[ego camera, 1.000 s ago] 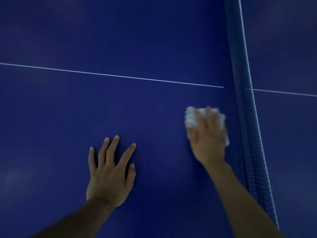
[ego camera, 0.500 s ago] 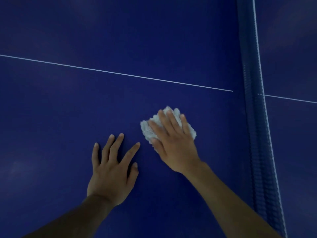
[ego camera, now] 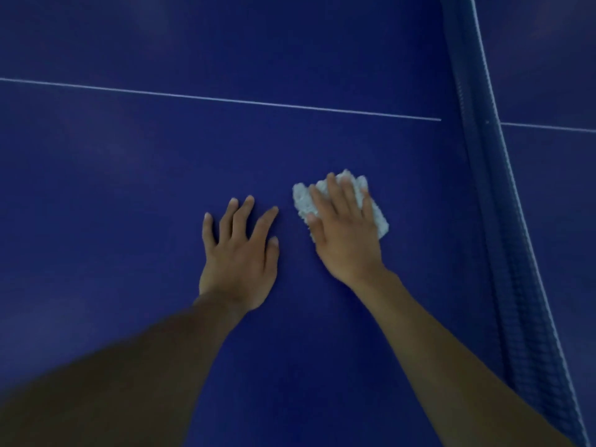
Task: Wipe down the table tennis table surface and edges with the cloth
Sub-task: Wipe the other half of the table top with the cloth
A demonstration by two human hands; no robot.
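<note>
Presses straight fingers (ego camera: pixel 335 195) of the right hand (ego camera: pixel 346 243) onto the crumpled white cloth (ego camera: pixel 303 201), flat on the blue table (ego camera: pixel 129 195) just beside the left hand (ego camera: pixel 238 262), palm-down with fingers spread, gripping nothing, net (ego camera: pixel 503 253) off to the right, white line (ego camera: pixel 225 100) further out

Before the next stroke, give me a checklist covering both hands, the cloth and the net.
1. Cloth under the wiping hand: ok. The right hand lies flat on the white cloth, fingers spread over it.
2. Cloth on the surface: ok. It lies on the blue table.
3. Bracing hand clear: ok. The left hand rests flat on the table, apart from the cloth.
4. Net clear: ok. The net stands to the right, with bare table between it and the cloth.
5. Dirt remaining: cannot tell; the picture is too dim.
6. Edges wiped: cannot tell; no table edge is in view.
</note>
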